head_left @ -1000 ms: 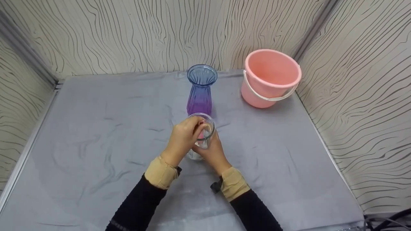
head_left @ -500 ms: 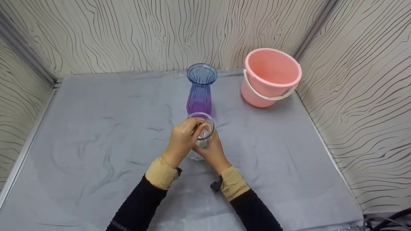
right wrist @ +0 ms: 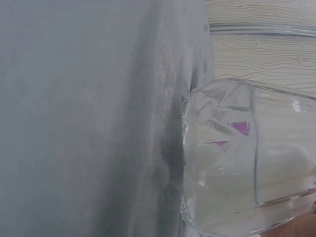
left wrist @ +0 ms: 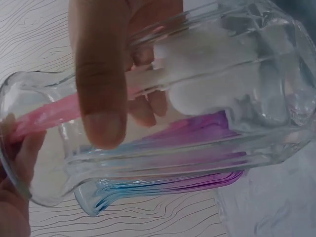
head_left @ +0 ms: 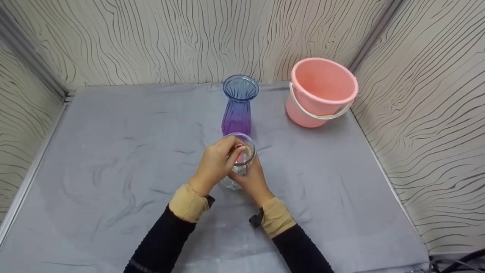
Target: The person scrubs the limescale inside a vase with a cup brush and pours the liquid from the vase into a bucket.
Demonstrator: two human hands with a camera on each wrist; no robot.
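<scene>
A clear glass vase [head_left: 232, 182] stands in front of me on the cloth. My right hand [head_left: 254, 180] grips it round its neck, the thumb [left wrist: 102, 98] lying across the glass in the left wrist view. At the mouth, my left hand [head_left: 216, 161] pinches the pink handle [left wrist: 49, 118] of a sponge bottle brush. Through the glass, the brush's white head [left wrist: 197, 94] shows inside the vase's body. In the right wrist view the vase's faceted base [right wrist: 212, 163] touches the cloth. Just behind stands a blue and purple glass vase [head_left: 237, 113].
At the back right is a pink bucket [head_left: 308, 110] with a white handle hanging at its front. Grey cloth [head_left: 113, 151] covers the table, and patterned panels [head_left: 151, 41] rise at the back and sides. Dark cables [head_left: 464, 261] lie at the lower right corner.
The left hand shifts only slightly at the vase's mouth, the brush still in its fingers. The right hand keeps its grip, and the camera view moves a little.
</scene>
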